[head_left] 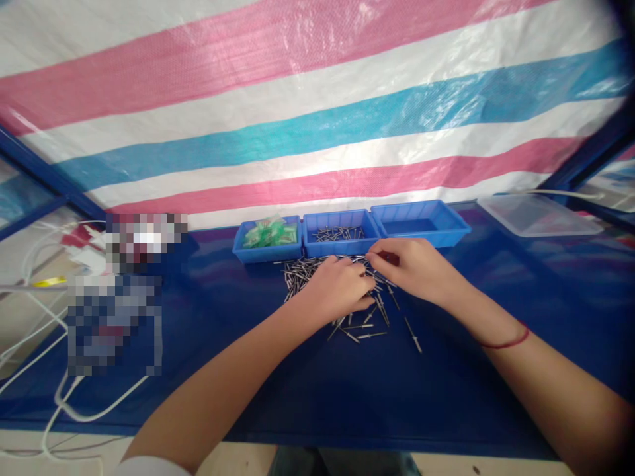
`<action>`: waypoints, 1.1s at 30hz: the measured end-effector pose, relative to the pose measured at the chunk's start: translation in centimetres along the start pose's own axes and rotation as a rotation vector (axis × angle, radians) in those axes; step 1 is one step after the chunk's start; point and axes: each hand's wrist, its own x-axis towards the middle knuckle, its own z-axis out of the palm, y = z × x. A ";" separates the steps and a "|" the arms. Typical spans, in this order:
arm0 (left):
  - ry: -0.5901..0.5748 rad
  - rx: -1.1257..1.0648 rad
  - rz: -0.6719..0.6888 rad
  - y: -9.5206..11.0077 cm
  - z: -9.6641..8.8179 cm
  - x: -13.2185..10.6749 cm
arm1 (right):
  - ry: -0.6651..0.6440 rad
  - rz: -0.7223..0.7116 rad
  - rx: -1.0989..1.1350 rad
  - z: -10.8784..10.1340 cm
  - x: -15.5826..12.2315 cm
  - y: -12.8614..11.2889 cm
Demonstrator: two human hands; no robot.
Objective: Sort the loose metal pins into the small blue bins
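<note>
Forearms enter from the lower edge and converge on a loose heap of metal pins (pixel 300 274) spread flat on the blue counter (pixel 307 390). The spread is thin, which probably lets single pins be told apart.

The left hand (pixel 342 287) lies palm down on the heap with fingers curled. Whether it grips any pins is hidden beneath it. The right hand (pixel 414 268) has its thumb and fingertips drawn together at the far edge of the heap, just beside the left. Whatever is pinched there is too small to make out. A red cord (pixel 506 342) circles the right wrist. A few stray pins (pixel 370 327) lie on the near side of the hands.

Just beyond the hands, three blue trays stand side by side within easy reach, an arrangement that likely keeps the kinds of part separate:
- The left tray (pixel 268 254) holds green pieces (pixel 270 233).
- The middle tray (pixel 337 249) holds more pins (pixel 337 233).
- The right tray (pixel 426 237) shows its blue floor.

Further right of the right hand rests a clear plastic lid (pixel 538 215). Well to the left of the left hand, white cables (pixel 64 403) trail off the counter. A striped tarpaulin (pixel 317 112) hangs behind the trays.
</note>
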 end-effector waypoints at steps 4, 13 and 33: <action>-0.014 0.036 -0.018 0.2 0.1 0.0 | -0.009 0.003 -0.005 0.1 0.0 0.0; -0.043 0.036 -0.087 1.0 -0.6 -0.8 | -0.035 -0.020 0.006 0.3 0.0 -0.1; 0.035 0.079 -0.181 0.7 1.1 -0.6 | -0.067 -0.048 0.016 0.3 -0.1 -0.4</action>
